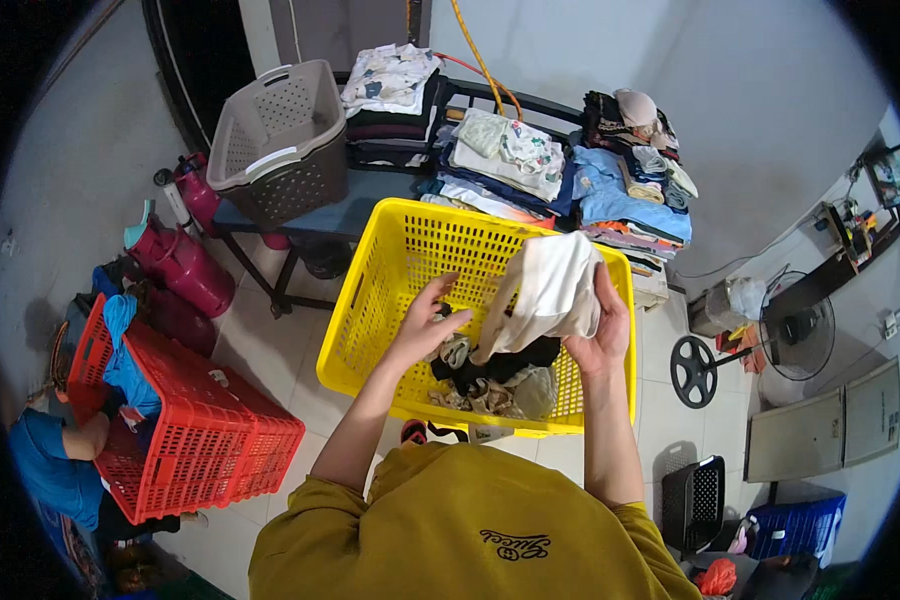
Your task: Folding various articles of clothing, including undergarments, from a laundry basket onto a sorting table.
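Note:
A white and beige fabric garment hangs from my right hand, above the right half of a yellow plastic laundry basket. My left hand is over the basket's middle with its fingers spread and nothing in it, apart from the garment. Dark, beige and grey crumpled clothes lie on the basket's bottom. Behind the basket, folded clothes stand in stacks: one topped by a patterned white garment, one with printed pieces, and one with light blue cloth.
A grey-brown basket stands on a dark bench. At left, a person in a blue top reaches into a red crate, near magenta gas cylinders. A fan and a dark basket are at right.

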Demonstrator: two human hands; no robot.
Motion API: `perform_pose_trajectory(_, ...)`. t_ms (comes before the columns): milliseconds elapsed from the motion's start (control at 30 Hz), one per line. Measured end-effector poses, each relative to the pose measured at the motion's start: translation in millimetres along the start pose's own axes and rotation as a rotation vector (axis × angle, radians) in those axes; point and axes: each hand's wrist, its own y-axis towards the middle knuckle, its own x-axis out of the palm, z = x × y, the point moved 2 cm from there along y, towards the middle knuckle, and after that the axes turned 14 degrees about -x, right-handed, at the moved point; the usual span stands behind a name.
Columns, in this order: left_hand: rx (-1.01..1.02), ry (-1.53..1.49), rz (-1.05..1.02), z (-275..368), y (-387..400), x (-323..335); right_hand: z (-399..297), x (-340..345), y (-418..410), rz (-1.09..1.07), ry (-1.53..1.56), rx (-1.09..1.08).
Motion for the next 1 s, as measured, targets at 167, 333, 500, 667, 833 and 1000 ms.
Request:
perform_pose_trajectory(167, 0.237, 0.077, 0.062, 51.9, -4.0, 31.4, 23.7, -13.0, 4.6, 0.019, -0.063, 0.082)
perform_pose_trajectory(333, -0.078, -0.37, 0.087, 42.4, 25.9, -17.3, -16.4, -32.6, 13.2, 0.016, -0.767, 0.072)
perform_pose_trajectory(500, -0.054, -0.148, 0.107, 63.1, 31.6, -18.3, -18.5, -67.3, 4.7, 0.031, -1.942, -0.085)
perform_pose_trajectory(667, 0.069, 0.271, 0.048, 75.8, 34.4, 15.1, 75.1, -26.1, 8.2, -0.254, -1.778, -0.168)
perform_pose_trajectory(833, 0.052, 0.269, -0.182, 92.6, 26.4, -1.1, 69.1, -28.7, 25.7, -0.176, -2.014, -0.265)
perform_pose_trajectory(1000, 0.354, 0.703, 0.099, 80.7, 30.4, -35.7, 57.2, -25.4, 16.8, -0.572, -1.966, -0.1)
